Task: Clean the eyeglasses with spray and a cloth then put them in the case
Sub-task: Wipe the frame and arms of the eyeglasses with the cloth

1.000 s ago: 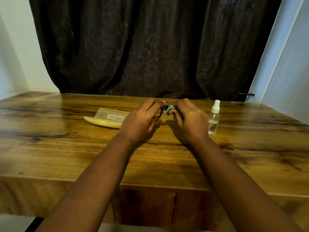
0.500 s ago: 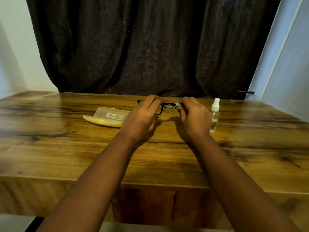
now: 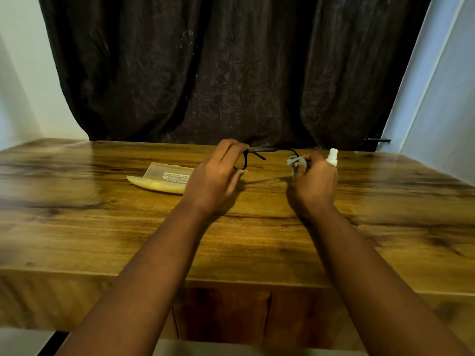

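Observation:
Black-framed eyeglasses (image 3: 259,151) hang above the wooden table (image 3: 102,227), one temple arm stretched out to the right. My left hand (image 3: 216,178) grips the front of the frame. My right hand (image 3: 314,182) pinches a small grey cloth (image 3: 295,163) around the tip of that temple arm. A translucent yellowish eyeglass case (image 3: 162,178) lies open on the table, left of my left hand. Behind my right hand stands a clear spray bottle (image 3: 332,156), with only its white cap and upper part showing.
A dark curtain (image 3: 231,73) hangs behind the table's far edge. Pale walls (image 3: 442,98) close in on both sides. The table's near edge runs across the frame under my forearms.
My hands have moved apart. The right hand slid the cloth rightward along the temple arm to its tip, and the glasses now sit higher and stretched out.

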